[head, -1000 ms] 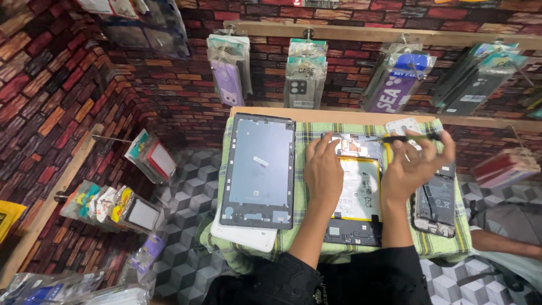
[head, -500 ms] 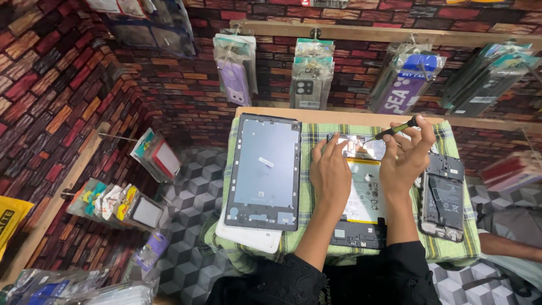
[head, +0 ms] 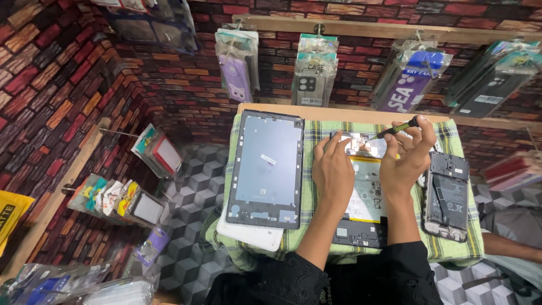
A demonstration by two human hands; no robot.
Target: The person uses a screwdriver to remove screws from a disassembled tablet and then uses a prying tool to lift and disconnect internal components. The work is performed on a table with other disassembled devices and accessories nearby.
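Pressing flat with spread fingers, the left hand (head: 332, 165) rested on the opened tablet (head: 361, 197) lying on the green checked cloth (head: 307, 186); the right hand (head: 407, 158) pinched a small screwdriver (head: 395, 130) over its upper edge; a grey tablet frame (head: 267, 168) lay just left, an opened phone (head: 447, 196) right.

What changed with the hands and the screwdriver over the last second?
The right hand lifted off the open tablet and raised the screwdriver in its fingertips, its tip now aimed at the tablet's top edge. The left hand stayed flat on the tablet. The tablet frame, the opened phone and the green checked cloth stayed put.
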